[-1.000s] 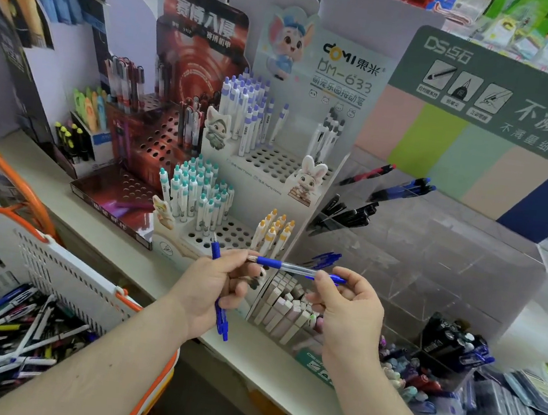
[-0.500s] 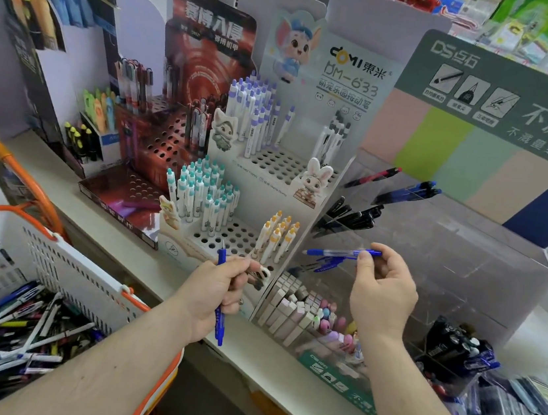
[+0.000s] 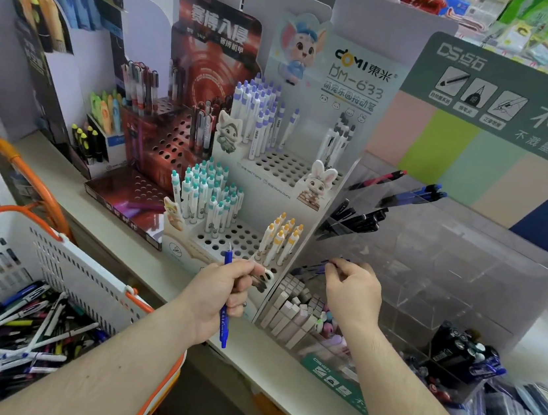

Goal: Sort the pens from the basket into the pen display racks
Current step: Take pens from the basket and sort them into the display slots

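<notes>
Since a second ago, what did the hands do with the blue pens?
The right hand carried its blue pen away from the left hand, up to the clear rack, then down to a lower slot, where it now pinches the pen's end. The left hand went on gripping the other pen upright. The basket stayed put.

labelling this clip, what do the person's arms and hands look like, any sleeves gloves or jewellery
Both forearms are bare as far as the frame shows: no sleeves visible. The left hand and right hand wear no gloves, and no rings, watch or bracelets show on the fingers or wrists.
</notes>
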Available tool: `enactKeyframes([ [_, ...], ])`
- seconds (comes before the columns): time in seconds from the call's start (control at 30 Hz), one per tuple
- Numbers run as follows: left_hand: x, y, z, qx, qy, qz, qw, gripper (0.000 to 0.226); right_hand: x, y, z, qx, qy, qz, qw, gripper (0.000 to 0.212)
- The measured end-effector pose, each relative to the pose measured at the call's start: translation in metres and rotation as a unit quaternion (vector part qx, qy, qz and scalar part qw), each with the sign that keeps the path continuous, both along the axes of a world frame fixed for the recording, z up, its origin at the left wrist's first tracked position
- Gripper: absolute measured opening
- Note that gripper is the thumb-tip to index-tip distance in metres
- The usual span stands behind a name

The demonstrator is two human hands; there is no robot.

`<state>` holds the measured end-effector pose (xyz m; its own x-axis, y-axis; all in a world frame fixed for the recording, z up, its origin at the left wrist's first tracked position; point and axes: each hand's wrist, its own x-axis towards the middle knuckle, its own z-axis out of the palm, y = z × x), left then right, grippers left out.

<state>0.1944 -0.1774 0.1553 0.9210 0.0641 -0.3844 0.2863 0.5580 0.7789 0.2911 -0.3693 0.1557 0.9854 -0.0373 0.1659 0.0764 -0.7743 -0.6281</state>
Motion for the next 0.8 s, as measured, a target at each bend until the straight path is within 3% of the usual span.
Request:
enactKeyframes([
  [0.4,0.002,-0.008,0.002,-0.001,0.004,-0.017,1.000,0.018,0.002,-0.003,0.011,0.111,0.042,-0.020,0.993,0.027],
  [0.53,0.003,-0.010,0.004,-0.057,0.003,-0.010,0.998,0.018,-0.009,0.002,0.018,0.117,0.001,-0.050,0.992,0.033],
  [0.6,0.002,-0.011,0.007,-0.105,-0.012,-0.003,0.994,0.022,-0.029,0.007,0.022,0.132,-0.012,-0.019,0.991,0.023],
  [0.67,0.001,-0.011,0.008,-0.160,-0.035,0.010,0.986,0.034,-0.054,0.017,0.029,0.136,0.043,0.058,0.988,0.009],
  [0.73,0.000,-0.011,0.008,-0.213,-0.053,0.031,0.975,0.047,-0.073,0.028,0.033,0.128,0.175,0.133,0.967,0.003],
  [0.8,0.001,-0.012,0.009,-0.240,-0.065,0.048,0.967,0.054,-0.083,0.034,0.032,0.148,0.321,0.169,0.920,0.021],
])
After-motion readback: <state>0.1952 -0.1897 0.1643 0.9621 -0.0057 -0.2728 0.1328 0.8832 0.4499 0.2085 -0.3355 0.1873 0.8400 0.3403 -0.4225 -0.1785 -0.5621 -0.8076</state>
